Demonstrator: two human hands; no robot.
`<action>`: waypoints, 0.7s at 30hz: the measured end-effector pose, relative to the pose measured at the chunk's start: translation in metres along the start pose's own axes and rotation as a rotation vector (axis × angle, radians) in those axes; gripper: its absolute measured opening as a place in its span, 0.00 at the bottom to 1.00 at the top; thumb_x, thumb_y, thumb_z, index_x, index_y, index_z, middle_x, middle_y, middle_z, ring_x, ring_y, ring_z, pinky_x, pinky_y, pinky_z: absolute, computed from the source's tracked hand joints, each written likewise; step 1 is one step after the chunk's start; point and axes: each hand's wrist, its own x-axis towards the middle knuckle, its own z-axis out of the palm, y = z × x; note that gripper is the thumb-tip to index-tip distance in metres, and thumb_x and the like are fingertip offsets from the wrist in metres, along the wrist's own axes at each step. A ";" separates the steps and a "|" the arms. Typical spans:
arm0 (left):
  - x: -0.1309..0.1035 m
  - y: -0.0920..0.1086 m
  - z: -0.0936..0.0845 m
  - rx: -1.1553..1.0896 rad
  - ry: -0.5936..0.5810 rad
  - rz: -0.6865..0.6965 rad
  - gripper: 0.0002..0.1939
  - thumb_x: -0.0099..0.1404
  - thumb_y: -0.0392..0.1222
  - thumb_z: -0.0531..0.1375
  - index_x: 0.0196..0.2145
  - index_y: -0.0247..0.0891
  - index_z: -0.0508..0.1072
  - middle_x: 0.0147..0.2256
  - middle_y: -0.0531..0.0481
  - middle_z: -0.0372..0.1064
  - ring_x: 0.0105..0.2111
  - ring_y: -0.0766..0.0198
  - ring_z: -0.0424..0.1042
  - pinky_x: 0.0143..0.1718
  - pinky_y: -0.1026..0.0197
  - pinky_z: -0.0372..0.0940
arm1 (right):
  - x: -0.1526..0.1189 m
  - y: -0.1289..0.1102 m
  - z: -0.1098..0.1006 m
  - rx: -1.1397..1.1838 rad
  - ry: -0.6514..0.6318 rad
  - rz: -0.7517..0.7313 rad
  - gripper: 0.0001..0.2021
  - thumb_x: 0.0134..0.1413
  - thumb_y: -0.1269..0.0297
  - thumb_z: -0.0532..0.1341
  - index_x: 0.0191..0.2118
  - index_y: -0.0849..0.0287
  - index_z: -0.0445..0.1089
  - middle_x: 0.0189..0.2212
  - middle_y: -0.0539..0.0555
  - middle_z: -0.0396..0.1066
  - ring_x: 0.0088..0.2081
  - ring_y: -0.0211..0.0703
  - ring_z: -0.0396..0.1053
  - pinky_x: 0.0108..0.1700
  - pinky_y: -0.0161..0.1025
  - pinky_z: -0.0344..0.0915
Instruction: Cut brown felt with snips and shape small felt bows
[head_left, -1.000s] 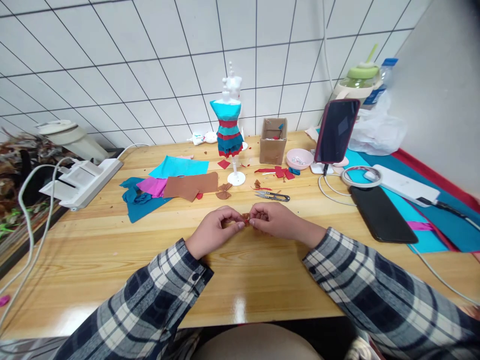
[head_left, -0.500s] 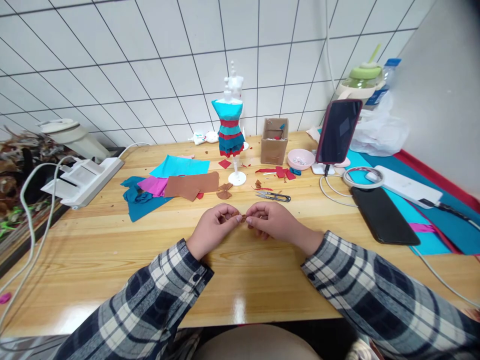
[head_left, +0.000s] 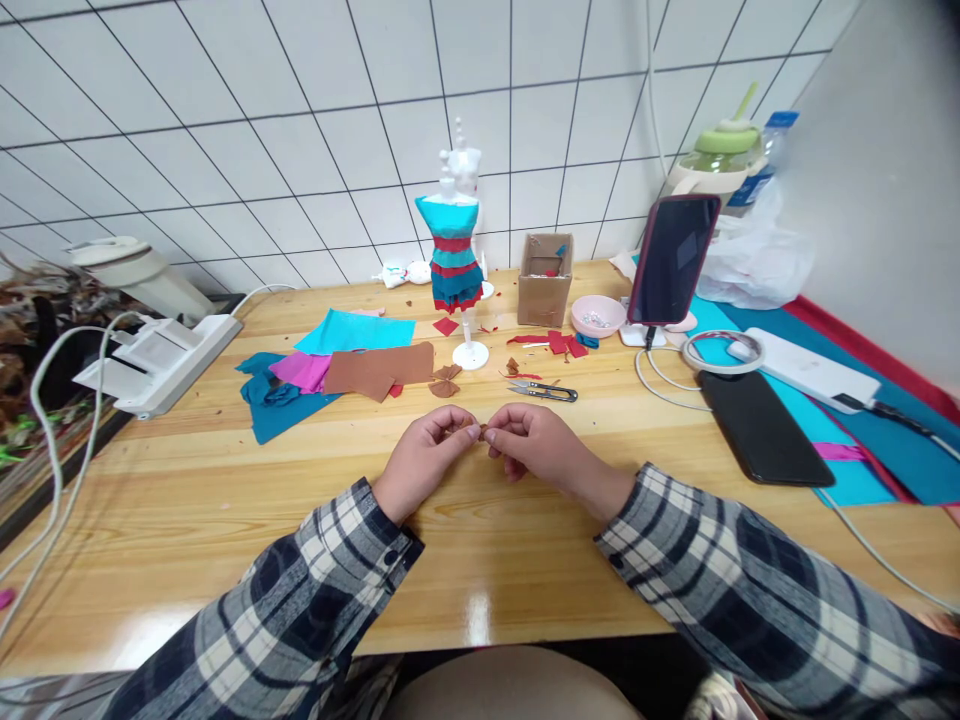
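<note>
Near the middle of the wooden table, my left hand [head_left: 431, 452] and my right hand [head_left: 541, 445] meet fingertip to fingertip. Both pinch a small piece of brown paper [head_left: 482, 432], mostly hidden by the fingers. Just beyond the hands lie a folded brown piece [head_left: 445, 380] and small snips [head_left: 541, 390]. Behind them a small white dress form stands on a round base, wearing a turquoise, red and blue dress [head_left: 454, 255]. To the left, a brown sheet [head_left: 375, 370] overlaps pink, turquoise and dark blue sheets.
A cardboard box [head_left: 544, 290], a pink bowl [head_left: 598, 316] and red scraps [head_left: 559, 343] lie behind the snips. On the right are an upright phone [head_left: 673, 260], a black phone [head_left: 761, 425], a tape roll [head_left: 724, 352] and cables. A white power strip [head_left: 165, 365] sits at left.
The fingertips have drawn slightly closer together around the brown piece, and less of it shows. The whole view has shifted a little.
</note>
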 end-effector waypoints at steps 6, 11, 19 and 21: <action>0.001 0.000 -0.003 -0.025 -0.053 0.009 0.18 0.57 0.49 0.63 0.41 0.35 0.71 0.37 0.47 0.72 0.38 0.61 0.70 0.43 0.58 0.65 | 0.002 0.000 -0.007 -0.008 0.014 -0.026 0.06 0.52 0.62 0.60 0.31 0.58 0.64 0.22 0.45 0.68 0.15 0.29 0.61 0.17 0.28 0.62; 0.003 -0.004 -0.007 -0.013 0.019 0.035 0.16 0.57 0.48 0.64 0.39 0.35 0.73 0.36 0.48 0.74 0.37 0.62 0.71 0.42 0.59 0.65 | 0.004 0.001 -0.010 -0.052 0.020 -0.021 0.06 0.51 0.62 0.61 0.31 0.59 0.64 0.22 0.45 0.67 0.15 0.28 0.60 0.16 0.28 0.63; 0.005 -0.004 -0.009 0.085 0.082 0.022 0.15 0.55 0.51 0.65 0.31 0.35 0.75 0.32 0.47 0.76 0.33 0.61 0.72 0.39 0.59 0.66 | 0.006 0.003 -0.013 -0.167 0.016 -0.063 0.07 0.50 0.62 0.61 0.32 0.59 0.65 0.22 0.46 0.67 0.16 0.29 0.60 0.16 0.28 0.62; 0.005 -0.004 -0.009 0.090 0.102 0.036 0.15 0.55 0.51 0.64 0.31 0.35 0.75 0.31 0.47 0.76 0.33 0.61 0.72 0.37 0.59 0.65 | 0.004 0.000 -0.013 -0.140 0.015 -0.084 0.08 0.51 0.60 0.60 0.34 0.58 0.65 0.25 0.48 0.68 0.18 0.30 0.61 0.16 0.28 0.63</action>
